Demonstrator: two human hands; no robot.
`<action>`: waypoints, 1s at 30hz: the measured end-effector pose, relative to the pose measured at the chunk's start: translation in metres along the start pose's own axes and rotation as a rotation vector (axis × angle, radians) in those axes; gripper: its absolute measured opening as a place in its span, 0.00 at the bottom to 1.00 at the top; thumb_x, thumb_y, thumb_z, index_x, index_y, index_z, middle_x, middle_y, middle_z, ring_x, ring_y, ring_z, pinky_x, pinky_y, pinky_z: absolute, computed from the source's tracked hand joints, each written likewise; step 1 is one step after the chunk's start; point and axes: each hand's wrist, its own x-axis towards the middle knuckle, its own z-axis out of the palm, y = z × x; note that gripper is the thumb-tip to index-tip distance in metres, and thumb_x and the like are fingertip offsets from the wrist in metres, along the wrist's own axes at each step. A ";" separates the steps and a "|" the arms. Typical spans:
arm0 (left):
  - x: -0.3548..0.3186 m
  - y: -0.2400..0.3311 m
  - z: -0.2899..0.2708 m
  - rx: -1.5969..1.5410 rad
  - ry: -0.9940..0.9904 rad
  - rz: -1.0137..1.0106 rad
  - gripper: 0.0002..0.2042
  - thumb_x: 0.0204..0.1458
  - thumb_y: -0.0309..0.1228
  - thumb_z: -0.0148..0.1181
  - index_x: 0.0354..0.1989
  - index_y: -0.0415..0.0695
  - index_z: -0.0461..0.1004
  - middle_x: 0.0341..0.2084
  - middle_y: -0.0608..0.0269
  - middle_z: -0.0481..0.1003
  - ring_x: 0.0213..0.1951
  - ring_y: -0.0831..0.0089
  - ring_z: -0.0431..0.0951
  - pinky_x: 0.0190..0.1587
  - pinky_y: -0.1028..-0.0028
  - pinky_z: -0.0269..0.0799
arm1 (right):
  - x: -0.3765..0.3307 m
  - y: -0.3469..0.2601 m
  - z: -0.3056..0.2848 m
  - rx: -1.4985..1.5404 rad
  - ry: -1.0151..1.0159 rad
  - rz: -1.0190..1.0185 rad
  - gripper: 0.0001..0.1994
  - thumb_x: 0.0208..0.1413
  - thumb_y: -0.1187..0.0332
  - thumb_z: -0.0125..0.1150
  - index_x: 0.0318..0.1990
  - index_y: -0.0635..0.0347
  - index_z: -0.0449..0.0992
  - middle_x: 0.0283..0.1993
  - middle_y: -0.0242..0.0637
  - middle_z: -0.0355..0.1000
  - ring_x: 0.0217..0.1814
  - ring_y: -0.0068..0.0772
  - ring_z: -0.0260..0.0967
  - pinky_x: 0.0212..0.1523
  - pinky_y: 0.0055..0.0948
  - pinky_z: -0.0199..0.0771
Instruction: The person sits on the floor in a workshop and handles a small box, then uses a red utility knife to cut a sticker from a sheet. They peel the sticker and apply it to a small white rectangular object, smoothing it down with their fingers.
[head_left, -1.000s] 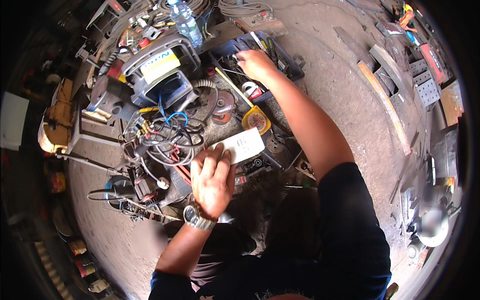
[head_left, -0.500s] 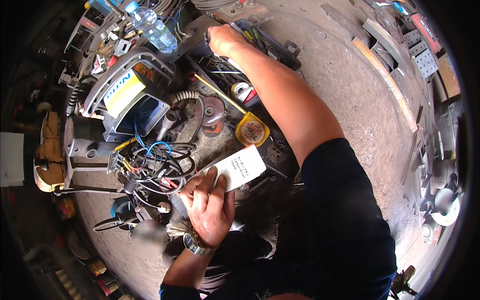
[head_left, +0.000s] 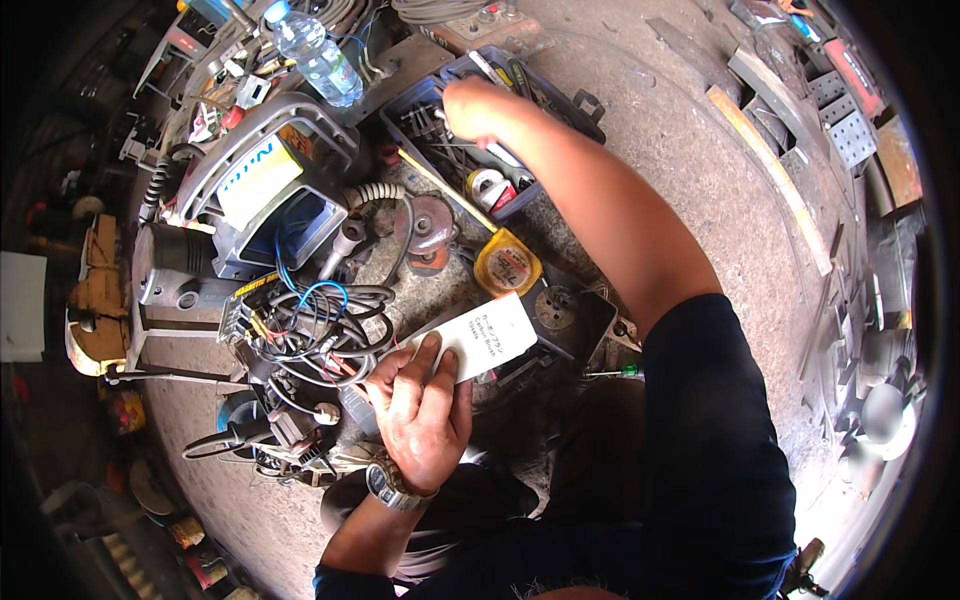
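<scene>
My left hand (head_left: 418, 420), with a watch at its wrist, grips a flat white cardboard box (head_left: 490, 338) with dark lettering. Its fingers lie across the box's near end. At the far side, my right hand (head_left: 478, 110) reaches down into an open blue-grey toolbox (head_left: 522, 203). Its fingers are curled over the tools there, and whatever they hold is hidden beneath the hand. Metal tools (head_left: 425, 125) lie by its fingertips, and rolls of tape (head_left: 488, 188) sit in the toolbox's near part. Between the hands rests a yellow tape measure (head_left: 507, 262) with its blade pulled out.
A grey power machine (head_left: 270, 215) stands on the left, with tangled cables (head_left: 330, 325) in front of it. Near it are a worn grinding disc (head_left: 425, 225) and a water bottle (head_left: 315, 55). A green-handled screwdriver (head_left: 628, 371) and metal offcuts (head_left: 775, 110) lie rightward.
My right hand has moved right and nearer, from above the toolbox's far left edge down into its tools. My left hand keeps hold of the white box, almost unmoved. The view has shifted slightly.
</scene>
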 end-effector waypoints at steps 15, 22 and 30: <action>-0.001 0.001 -0.001 -0.032 0.027 -0.001 0.21 0.46 0.25 0.75 0.51 0.40 0.80 0.58 0.55 0.76 0.55 0.51 0.72 0.58 0.54 0.69 | -0.028 0.000 0.024 -0.029 -0.009 -0.156 0.12 0.61 0.67 0.65 0.46 0.66 0.85 0.47 0.50 0.84 0.55 0.47 0.83 0.55 0.41 0.82; 0.000 0.001 -0.002 -0.072 0.047 -0.008 0.21 0.44 0.24 0.75 0.50 0.40 0.81 0.57 0.55 0.77 0.53 0.53 0.73 0.57 0.56 0.70 | -0.020 -0.011 0.021 -0.040 -0.064 -0.046 0.11 0.59 0.74 0.59 0.44 0.66 0.86 0.43 0.51 0.84 0.48 0.46 0.85 0.48 0.41 0.84; 0.003 0.001 -0.004 -0.098 0.074 0.028 0.22 0.44 0.24 0.76 0.51 0.40 0.80 0.56 0.53 0.77 0.53 0.52 0.74 0.56 0.57 0.72 | 0.000 -0.009 0.031 -0.107 -0.071 -0.061 0.11 0.52 0.69 0.72 0.36 0.71 0.84 0.34 0.51 0.84 0.33 0.43 0.84 0.37 0.41 0.84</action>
